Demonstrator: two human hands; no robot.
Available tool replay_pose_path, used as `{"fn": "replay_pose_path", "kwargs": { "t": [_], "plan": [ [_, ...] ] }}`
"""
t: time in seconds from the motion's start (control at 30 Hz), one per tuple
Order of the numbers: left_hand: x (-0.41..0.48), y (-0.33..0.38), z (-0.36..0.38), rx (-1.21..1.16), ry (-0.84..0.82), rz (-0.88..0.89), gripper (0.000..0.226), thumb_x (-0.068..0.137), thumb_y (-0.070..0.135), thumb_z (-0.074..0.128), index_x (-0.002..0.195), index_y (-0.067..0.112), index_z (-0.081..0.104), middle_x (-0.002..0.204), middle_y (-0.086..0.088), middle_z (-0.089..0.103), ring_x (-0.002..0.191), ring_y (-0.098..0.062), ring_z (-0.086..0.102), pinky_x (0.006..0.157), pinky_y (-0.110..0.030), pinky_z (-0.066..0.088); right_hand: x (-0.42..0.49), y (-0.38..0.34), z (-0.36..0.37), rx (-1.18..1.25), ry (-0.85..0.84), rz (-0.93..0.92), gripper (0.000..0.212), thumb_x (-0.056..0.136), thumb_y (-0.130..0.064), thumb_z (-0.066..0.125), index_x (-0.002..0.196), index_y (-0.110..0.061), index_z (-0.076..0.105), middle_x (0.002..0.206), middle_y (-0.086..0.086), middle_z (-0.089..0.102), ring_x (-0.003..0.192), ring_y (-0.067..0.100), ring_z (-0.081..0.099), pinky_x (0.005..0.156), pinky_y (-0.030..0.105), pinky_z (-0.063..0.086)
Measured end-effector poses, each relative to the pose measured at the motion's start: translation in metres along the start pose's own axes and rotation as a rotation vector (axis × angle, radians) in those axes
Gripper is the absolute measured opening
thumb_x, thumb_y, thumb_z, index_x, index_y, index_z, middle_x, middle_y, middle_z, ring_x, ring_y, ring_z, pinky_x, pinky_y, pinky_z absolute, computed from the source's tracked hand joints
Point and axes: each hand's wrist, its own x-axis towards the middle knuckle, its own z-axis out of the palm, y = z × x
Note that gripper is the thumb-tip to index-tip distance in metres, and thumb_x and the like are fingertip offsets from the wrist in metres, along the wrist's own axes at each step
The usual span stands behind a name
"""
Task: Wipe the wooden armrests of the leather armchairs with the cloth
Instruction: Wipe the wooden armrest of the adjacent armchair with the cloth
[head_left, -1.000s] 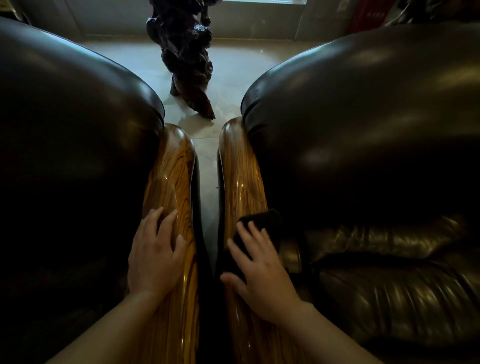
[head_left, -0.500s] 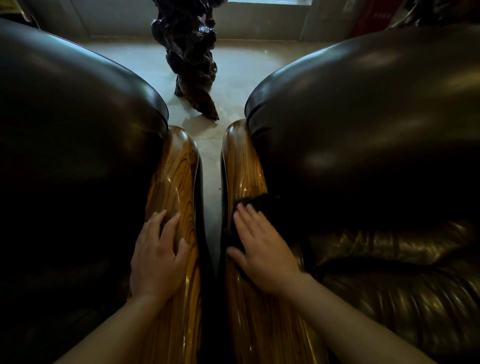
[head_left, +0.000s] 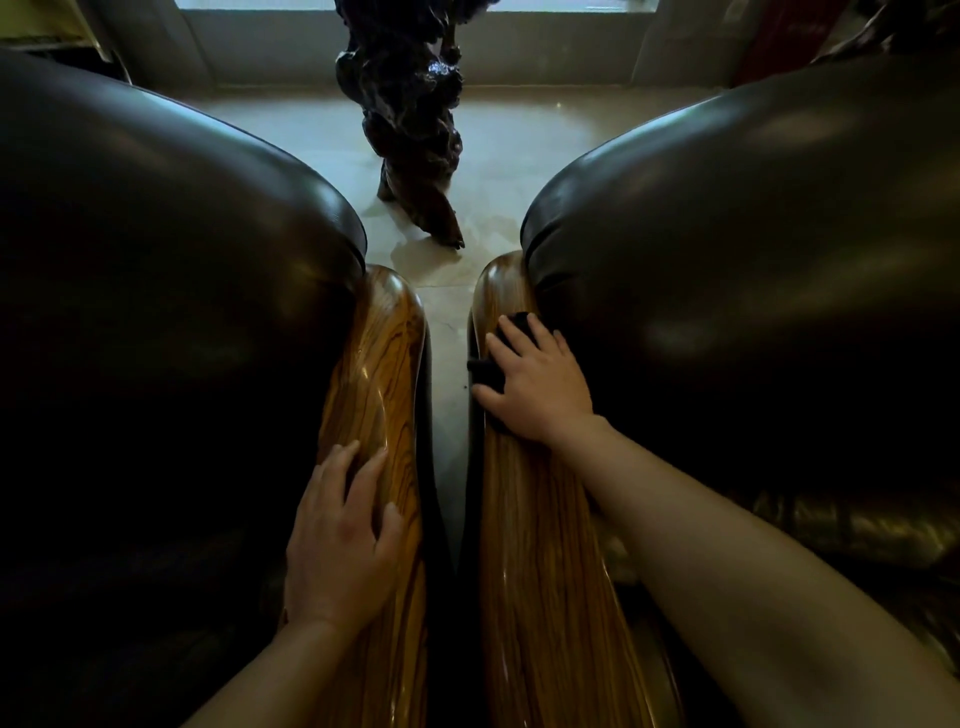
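Observation:
Two dark leather armchairs stand side by side, each with a glossy wooden armrest facing the narrow gap between them. My right hand (head_left: 537, 382) lies flat on a black cloth (head_left: 514, 326), pressing it onto the right armrest (head_left: 540, 561) close to its far rounded end. The cloth shows only at my fingertips and beside my thumb. My left hand (head_left: 340, 540) rests flat on the left armrest (head_left: 384, 364), fingers apart, holding nothing.
A dark gnarled wood sculpture (head_left: 410, 135) stands on the pale tiled floor (head_left: 509, 156) just beyond the gap. The left chair's back (head_left: 156, 249) and the right chair's back (head_left: 753, 249) bulge over the armrests. A wall base runs along the far side.
My right hand has slid the cloth forward along the right armrest toward its far end. My left hand has stayed where it was on the left armrest.

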Motion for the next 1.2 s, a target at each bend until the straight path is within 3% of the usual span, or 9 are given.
{"fn": "replay_pose_path", "kwargs": {
  "t": [0.1,0.23,0.37,0.53,0.7,0.83,0.97,1.1,1.2],
  "plan": [
    [0.000,0.000,0.000,-0.005,-0.001,-0.005,0.056,0.093,0.030,0.056,0.146,0.028,0.040,0.157,-0.002,0.027,0.146,-0.026,0.024,0.108,-0.055,0.038,-0.010,-0.014,0.000,-0.002,0.067,0.013,0.073,0.092,-0.060,0.041,0.156,-0.025,0.033,0.167,-0.002,0.023,0.155,0.027,0.010,0.123,0.050,0.008],
    [0.001,0.000,0.000,0.008,0.015,0.000,0.056,0.092,0.029,0.058,0.145,0.027,0.041,0.156,-0.003,0.030,0.145,-0.026,0.026,0.108,-0.054,0.039,-0.071,-0.016,0.018,0.035,0.135,-0.213,0.065,0.092,-0.059,0.043,0.148,-0.025,0.047,0.158,-0.004,0.041,0.153,0.023,0.017,0.123,0.047,0.010],
    [0.002,0.000,0.001,-0.016,0.014,-0.013,0.052,0.094,0.032,0.050,0.145,0.030,0.042,0.157,0.000,0.029,0.147,-0.023,0.023,0.110,-0.053,0.036,-0.029,-0.007,0.007,-0.028,0.021,-0.181,0.072,0.092,-0.061,0.036,0.153,-0.025,0.039,0.164,-0.003,0.030,0.155,0.026,0.008,0.125,0.046,0.004],
    [0.002,0.004,-0.003,-0.015,0.008,0.001,0.057,0.092,0.041,0.037,0.148,0.033,0.036,0.160,0.001,0.025,0.148,-0.018,0.015,0.117,-0.045,0.024,0.025,-0.016,-0.009,-0.071,-0.034,-0.017,0.072,0.093,-0.054,0.043,0.157,-0.023,0.031,0.168,0.000,0.019,0.155,0.031,0.004,0.125,0.048,0.004],
    [0.003,0.004,-0.002,0.012,0.032,0.038,0.064,0.089,0.047,0.026,0.150,0.031,0.031,0.161,-0.001,0.022,0.147,-0.009,0.005,0.121,-0.043,0.012,-0.066,-0.029,0.014,0.013,0.098,-0.092,0.067,0.091,-0.057,0.044,0.150,-0.026,0.042,0.164,-0.002,0.030,0.155,0.030,0.007,0.124,0.051,0.006],
    [0.004,0.003,-0.003,0.015,0.018,0.034,0.062,0.090,0.046,0.027,0.150,0.031,0.033,0.161,-0.001,0.024,0.148,-0.011,0.007,0.121,-0.045,0.016,-0.118,-0.009,0.032,0.055,0.073,-0.213,0.065,0.094,-0.070,0.036,0.151,-0.039,0.036,0.167,-0.009,0.018,0.156,0.025,-0.002,0.123,0.053,0.008],
    [0.002,0.003,-0.003,0.009,0.018,0.027,0.063,0.089,0.047,0.028,0.150,0.032,0.032,0.161,-0.001,0.024,0.146,-0.009,0.005,0.120,-0.043,0.014,-0.055,0.000,0.009,0.063,0.024,-0.050,0.072,0.090,-0.073,0.032,0.155,-0.041,0.027,0.169,-0.007,0.009,0.155,0.026,-0.010,0.124,0.051,0.000],
    [0.004,0.001,-0.002,-0.003,0.012,0.023,0.061,0.090,0.043,0.036,0.150,0.030,0.033,0.161,-0.002,0.024,0.145,-0.010,0.006,0.118,-0.045,0.015,-0.025,-0.008,0.003,0.072,0.009,0.130,0.076,0.089,-0.070,0.033,0.157,-0.037,0.023,0.170,-0.004,0.009,0.154,0.032,-0.003,0.124,0.051,0.011],
    [0.002,0.003,-0.003,0.001,0.013,0.031,0.056,0.095,0.036,0.040,0.150,0.028,0.034,0.161,-0.003,0.024,0.147,-0.012,0.008,0.120,-0.046,0.016,-0.063,-0.020,0.010,0.166,0.023,0.227,0.078,0.090,-0.071,0.032,0.159,-0.037,0.015,0.170,-0.004,0.003,0.154,0.033,-0.001,0.121,0.051,0.018]
  ]
}}
